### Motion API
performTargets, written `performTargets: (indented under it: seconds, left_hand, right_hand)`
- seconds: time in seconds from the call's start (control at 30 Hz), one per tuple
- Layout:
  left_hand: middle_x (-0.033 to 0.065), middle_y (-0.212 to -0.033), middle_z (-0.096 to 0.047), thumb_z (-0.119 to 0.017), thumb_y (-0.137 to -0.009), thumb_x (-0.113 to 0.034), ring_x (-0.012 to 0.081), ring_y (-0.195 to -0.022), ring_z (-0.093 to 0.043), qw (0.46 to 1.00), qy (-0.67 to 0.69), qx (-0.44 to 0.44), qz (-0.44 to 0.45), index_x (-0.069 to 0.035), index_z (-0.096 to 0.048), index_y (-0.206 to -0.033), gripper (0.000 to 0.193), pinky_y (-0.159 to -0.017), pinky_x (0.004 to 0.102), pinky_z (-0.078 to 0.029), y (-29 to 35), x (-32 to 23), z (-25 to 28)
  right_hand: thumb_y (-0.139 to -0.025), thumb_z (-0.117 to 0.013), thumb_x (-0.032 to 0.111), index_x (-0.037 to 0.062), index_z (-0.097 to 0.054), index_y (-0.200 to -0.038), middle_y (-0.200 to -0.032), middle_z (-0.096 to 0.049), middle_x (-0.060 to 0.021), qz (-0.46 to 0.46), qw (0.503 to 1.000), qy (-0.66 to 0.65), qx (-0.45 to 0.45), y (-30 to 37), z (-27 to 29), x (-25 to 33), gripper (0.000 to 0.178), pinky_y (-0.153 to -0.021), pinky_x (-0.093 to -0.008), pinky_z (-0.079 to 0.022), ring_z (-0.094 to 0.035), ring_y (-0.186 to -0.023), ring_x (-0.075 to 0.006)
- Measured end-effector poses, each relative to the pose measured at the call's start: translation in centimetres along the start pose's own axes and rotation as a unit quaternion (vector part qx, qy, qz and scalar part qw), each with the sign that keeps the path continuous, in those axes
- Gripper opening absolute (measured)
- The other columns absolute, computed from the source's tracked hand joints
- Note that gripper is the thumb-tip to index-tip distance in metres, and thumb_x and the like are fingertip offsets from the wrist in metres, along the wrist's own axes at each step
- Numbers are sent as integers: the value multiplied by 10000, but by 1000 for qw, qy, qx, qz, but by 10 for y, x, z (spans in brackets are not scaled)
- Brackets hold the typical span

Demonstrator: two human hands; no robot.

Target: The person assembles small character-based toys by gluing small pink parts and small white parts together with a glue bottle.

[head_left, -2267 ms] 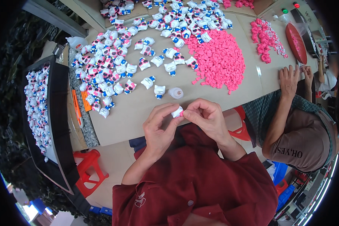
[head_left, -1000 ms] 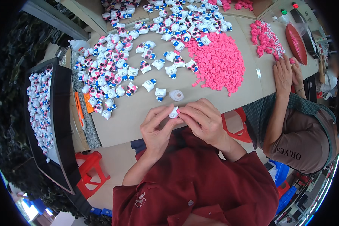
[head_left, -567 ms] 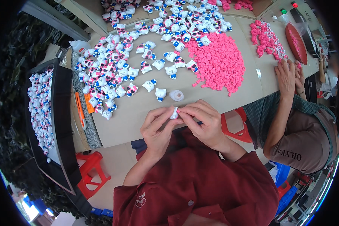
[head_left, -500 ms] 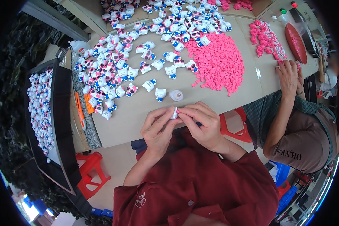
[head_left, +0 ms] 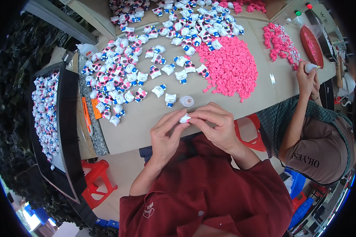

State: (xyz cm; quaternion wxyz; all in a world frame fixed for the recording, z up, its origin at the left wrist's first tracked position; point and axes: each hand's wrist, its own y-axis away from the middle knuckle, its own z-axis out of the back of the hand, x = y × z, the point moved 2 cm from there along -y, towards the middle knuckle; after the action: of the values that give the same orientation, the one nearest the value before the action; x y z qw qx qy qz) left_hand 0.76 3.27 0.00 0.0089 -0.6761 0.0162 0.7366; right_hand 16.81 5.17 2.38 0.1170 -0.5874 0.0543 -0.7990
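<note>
A small white cat figurine (head_left: 184,118) with a pink spot is pinched between both hands above the table's near edge. My left hand (head_left: 165,136) grips its left side with thumb and fingers. My right hand (head_left: 216,125) is closed at its right side, where a bit of pink shows by the fingertips; the fingers partly hide the figurine. Just beyond my hands stand a small translucent bottle (head_left: 186,101) and a white-and-blue figurine (head_left: 170,100). Past them lie more loose figurines and a large heap of small pink pieces (head_left: 231,65).
Many figurines (head_left: 118,75) are piled at the left, near an orange cutter (head_left: 87,117). A black bin (head_left: 69,130) of figurines stands farther left. At the right, a co-worker's hand (head_left: 306,81) holds a white bottle (head_left: 311,68) near a red bowl (head_left: 309,44).
The figurine has turned between my fingers, showing more of its white side. My hands stay nearly in place. The co-worker's hand now holds up a white bottle.
</note>
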Motion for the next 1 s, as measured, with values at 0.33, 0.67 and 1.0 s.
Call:
performTargets:
  seconds: [0.33,0.67,1.0]
  left_hand:
    - [146,-1077,-657,-618,-805,33,194,-976,-642,999,-24,30,11,-25,-591,-1197,396,-847,283,-486,3,3,4]
    - [165,-1068,-654,-606,-792,27,244,-993,-646,992,-99,65,-50,-40,-575,-1220,434,-849,293,-492,4,-5,12]
    - [175,-1075,-650,-616,-748,30,269,-1024,-632,996,-76,40,-31,-22,-620,-1145,401,-858,305,-498,6,-1,12]
  right_hand:
    - [-672,-690,-34,-1,-660,-886,-822,-630,-81,170,976,132,-20,7,-13,3,218,-609,-330,-472,-576,-687,-233]
    - [-666,-698,-43,-15,-652,-879,-808,-624,-88,177,976,122,-30,12,-17,4,220,-600,-329,-464,-566,-667,-239]
    - [-654,-689,-57,-18,-646,-885,-821,-627,-92,178,977,117,-20,12,-19,5,238,-595,-326,-468,-567,-674,-237]
